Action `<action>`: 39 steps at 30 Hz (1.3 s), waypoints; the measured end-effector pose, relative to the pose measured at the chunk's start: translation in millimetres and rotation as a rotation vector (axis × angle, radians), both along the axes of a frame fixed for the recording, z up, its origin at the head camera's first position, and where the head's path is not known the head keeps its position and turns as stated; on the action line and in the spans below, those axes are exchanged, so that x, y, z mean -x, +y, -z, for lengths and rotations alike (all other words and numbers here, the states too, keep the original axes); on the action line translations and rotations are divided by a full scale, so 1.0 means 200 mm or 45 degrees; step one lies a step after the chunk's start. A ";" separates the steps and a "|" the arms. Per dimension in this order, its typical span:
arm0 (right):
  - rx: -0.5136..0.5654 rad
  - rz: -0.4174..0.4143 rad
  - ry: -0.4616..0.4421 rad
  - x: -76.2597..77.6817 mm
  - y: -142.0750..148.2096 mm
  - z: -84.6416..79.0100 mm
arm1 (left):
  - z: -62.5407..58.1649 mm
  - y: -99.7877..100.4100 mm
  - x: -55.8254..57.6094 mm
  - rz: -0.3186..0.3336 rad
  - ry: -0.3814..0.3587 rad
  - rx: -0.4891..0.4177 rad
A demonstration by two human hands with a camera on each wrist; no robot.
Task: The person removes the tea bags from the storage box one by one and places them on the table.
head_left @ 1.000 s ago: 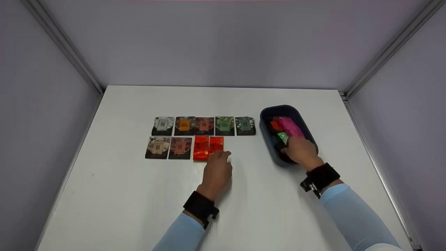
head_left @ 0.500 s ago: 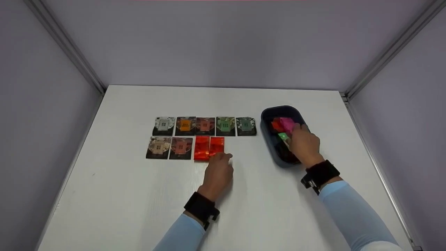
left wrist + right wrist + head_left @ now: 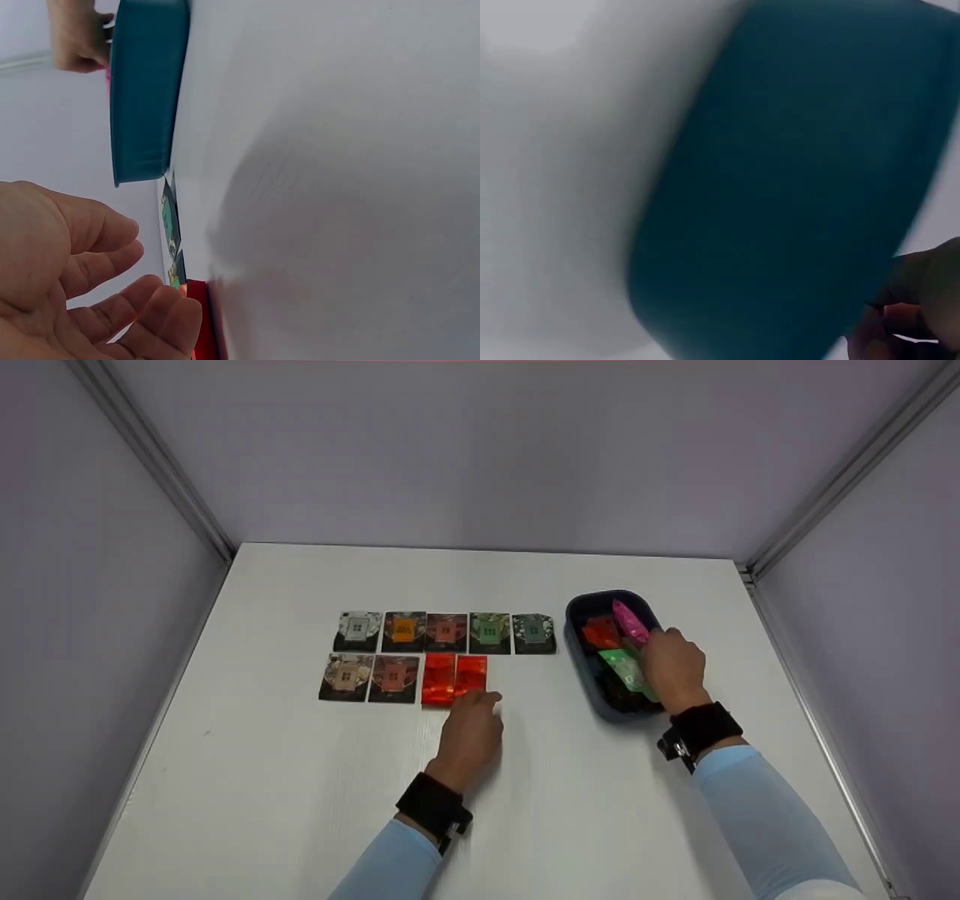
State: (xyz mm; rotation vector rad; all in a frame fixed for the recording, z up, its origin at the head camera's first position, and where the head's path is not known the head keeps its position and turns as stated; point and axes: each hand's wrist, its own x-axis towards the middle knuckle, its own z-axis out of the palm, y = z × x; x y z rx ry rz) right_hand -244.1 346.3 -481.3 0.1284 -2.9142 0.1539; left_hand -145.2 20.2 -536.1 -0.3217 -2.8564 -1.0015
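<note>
In the head view, my right hand (image 3: 675, 669) reaches over the right side of a dark blue tub (image 3: 592, 690) and grips a pink packet (image 3: 631, 621), which stands tilted on its edge. Beside it in the tub lie a green packet (image 3: 628, 670) and a red one (image 3: 602, 633). My left hand (image 3: 469, 735) hovers at the near edge of two red packets (image 3: 439, 679) on the table. Loosely bent fingers with nothing between them show on the left hand (image 3: 97, 277) in the left wrist view. The tub wall (image 3: 780, 187) hides much of the right wrist view.
Several square printed sachets (image 3: 446, 632) form a back row on the white table (image 3: 262, 780). Two more sachets (image 3: 394, 679) lie left of the red packets. Grey panels (image 3: 480, 457) enclose the table at the back and sides.
My right hand has moved from the tub's near end to its right side and taken the pink packet, tilting it up. More of the green packet shows. The left hand has hardly moved.
</note>
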 end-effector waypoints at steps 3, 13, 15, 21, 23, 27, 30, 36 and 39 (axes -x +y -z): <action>0.071 0.001 0.111 -0.03 -0.03 -0.06 | -0.01 0.00 0.01 0.002 -0.030 -0.019; 0.257 -0.482 0.540 -0.15 -0.28 -0.07 | -0.12 -0.03 0.09 -0.041 -0.320 -0.499; 0.264 -0.570 0.570 -0.17 -0.34 -0.05 | -0.13 -0.04 0.11 -0.076 -0.384 -0.670; 0.273 -0.776 0.505 -0.23 -0.47 0.02 | -0.14 -0.09 0.14 -0.116 -0.602 -1.311; 0.260 -0.825 0.476 -0.24 -0.50 0.04 | -0.15 -0.10 0.14 -0.110 -0.667 -1.353; 0.234 -0.866 0.450 -0.24 -0.54 0.07 | -0.14 -0.10 0.14 -0.090 -0.738 -1.278; 0.253 -0.841 0.436 -0.24 -0.56 0.08 | -0.13 -0.10 0.13 -0.087 -0.753 -1.261; 0.477 -0.676 0.343 -0.27 -0.62 0.11 | -0.12 -0.07 0.14 -0.100 -0.735 -1.289; 0.699 -0.543 0.188 -0.31 -0.66 0.12 | -0.11 -0.05 0.14 -0.139 -0.705 -1.271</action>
